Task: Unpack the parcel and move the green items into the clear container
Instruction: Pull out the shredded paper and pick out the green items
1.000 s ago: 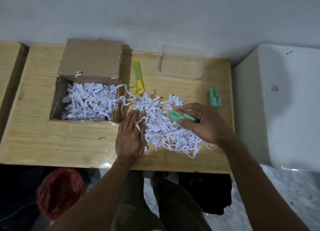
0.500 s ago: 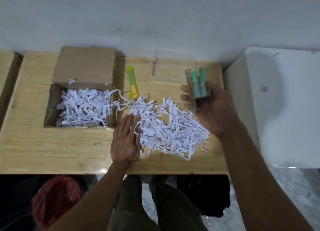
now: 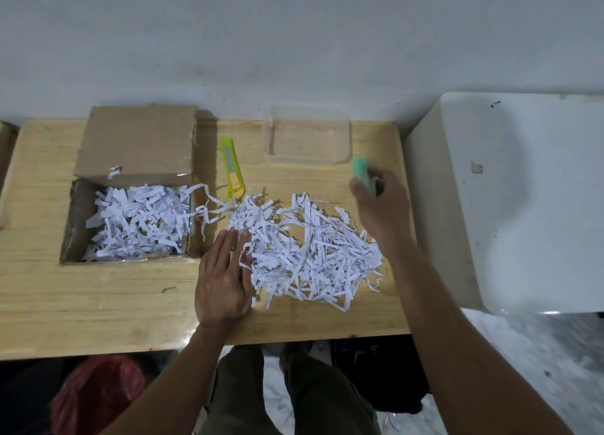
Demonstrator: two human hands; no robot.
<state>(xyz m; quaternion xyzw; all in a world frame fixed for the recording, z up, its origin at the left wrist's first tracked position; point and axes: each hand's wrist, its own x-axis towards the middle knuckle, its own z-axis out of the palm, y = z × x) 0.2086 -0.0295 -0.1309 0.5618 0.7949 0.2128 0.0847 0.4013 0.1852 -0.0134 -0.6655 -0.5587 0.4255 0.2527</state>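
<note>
Right hand [image 3: 380, 202] now lower—pinching green item [image 3: 361, 173], long axis up-left; left hand [image 3: 224, 277] spread flat.

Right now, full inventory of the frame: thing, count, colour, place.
table: 1, light wood, fills the middle, against the wall
cardboard box: 1, brown, far left of the table, flap open, full of shreds
shredded paper in box: 1 mass, white, inside the box
shredded paper pile: 1, white, loose on the table between the hands
utility knife: 1, yellow-green, lying between box and container
clear container: 1, transparent, far edge of the table, looks empty
green items: blurred, count unclear, green, in the right hand near the container
white block: 1, right of the table
red thing: 1, under the table
left hand: flat at the pile's edge
right hand: gripping the green items
</note>
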